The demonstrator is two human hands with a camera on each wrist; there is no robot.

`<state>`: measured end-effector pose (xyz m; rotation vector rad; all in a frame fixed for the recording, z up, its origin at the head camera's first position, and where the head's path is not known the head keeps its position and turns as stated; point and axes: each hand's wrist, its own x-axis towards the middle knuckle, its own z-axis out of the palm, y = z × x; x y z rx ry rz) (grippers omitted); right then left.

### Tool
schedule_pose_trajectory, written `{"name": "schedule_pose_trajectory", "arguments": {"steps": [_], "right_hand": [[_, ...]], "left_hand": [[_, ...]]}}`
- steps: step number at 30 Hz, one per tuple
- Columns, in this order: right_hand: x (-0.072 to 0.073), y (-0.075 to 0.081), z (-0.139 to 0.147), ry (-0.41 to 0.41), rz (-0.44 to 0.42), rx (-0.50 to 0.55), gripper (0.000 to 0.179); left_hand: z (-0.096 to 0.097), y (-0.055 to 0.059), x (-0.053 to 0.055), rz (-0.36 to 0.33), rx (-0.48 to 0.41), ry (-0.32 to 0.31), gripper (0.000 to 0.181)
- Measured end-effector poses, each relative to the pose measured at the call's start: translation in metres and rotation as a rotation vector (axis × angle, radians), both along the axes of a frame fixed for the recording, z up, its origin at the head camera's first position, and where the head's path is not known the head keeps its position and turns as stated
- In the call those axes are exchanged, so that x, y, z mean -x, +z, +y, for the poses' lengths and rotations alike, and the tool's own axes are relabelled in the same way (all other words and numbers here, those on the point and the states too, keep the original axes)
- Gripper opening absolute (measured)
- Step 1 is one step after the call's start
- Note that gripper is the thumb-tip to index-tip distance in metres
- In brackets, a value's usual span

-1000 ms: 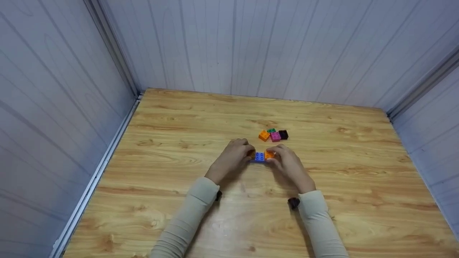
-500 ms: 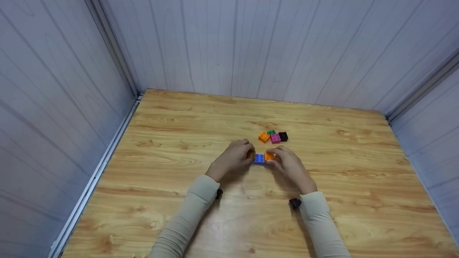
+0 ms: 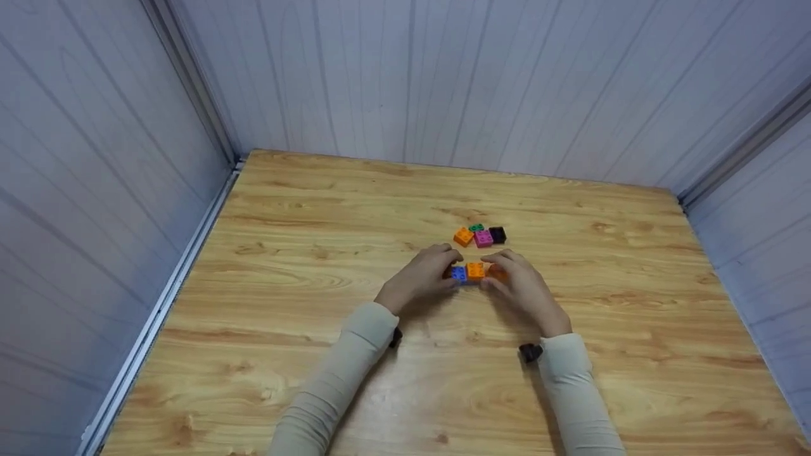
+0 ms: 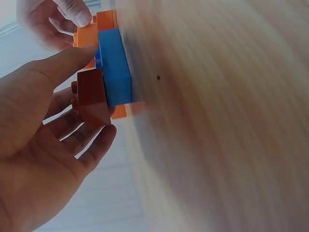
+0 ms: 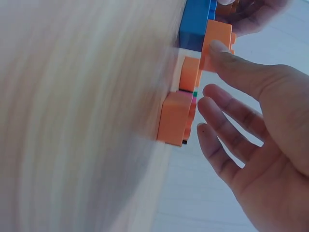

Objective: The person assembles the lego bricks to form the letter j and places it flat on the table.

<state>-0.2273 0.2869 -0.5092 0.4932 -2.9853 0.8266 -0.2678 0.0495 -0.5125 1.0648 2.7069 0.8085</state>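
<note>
The blue brick (image 3: 459, 273) lies on the wooden table (image 3: 329, 278), with the brown brick (image 4: 91, 92) over its left end and the upper orange brick (image 3: 475, 271) over its right end; blue studs show between them. The left hand (image 3: 426, 273) curls round the brown brick, thumb on the near side, fingers on the far side. The right hand (image 3: 523, 288) is partly open, its thumb touching the upper orange brick — whether the forefinger presses too, I cannot tell. A loose orange brick (image 5: 175, 118) sits on the table just right of the blue one, within that hand's curve.

Farther off lies a close cluster: the far orange brick (image 3: 464, 237) on the left, the pink brick (image 3: 483, 238) in the middle, the black brick (image 3: 498, 235) on the right, the green brick (image 3: 476, 227) behind. Pale walls (image 3: 380, 76) stand left, right and far.
</note>
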Motion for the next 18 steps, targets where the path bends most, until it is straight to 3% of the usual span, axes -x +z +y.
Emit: {"name": "schedule_pose_trajectory", "arguments": {"steps": [10,18], "right_hand": [[0.0038,-0.0058,0.0077,-0.139,0.066,-0.072,0.038],[0.0047,-0.0051,0.0096,-0.173,-0.007,-0.111,0.044]], "left_hand": [[0.0093,-0.0059,0.0012,-0.059,-0.013,-0.014,0.039],[0.0069,-0.007,0.0018,-0.105,-0.036,-0.034,0.032]]}}
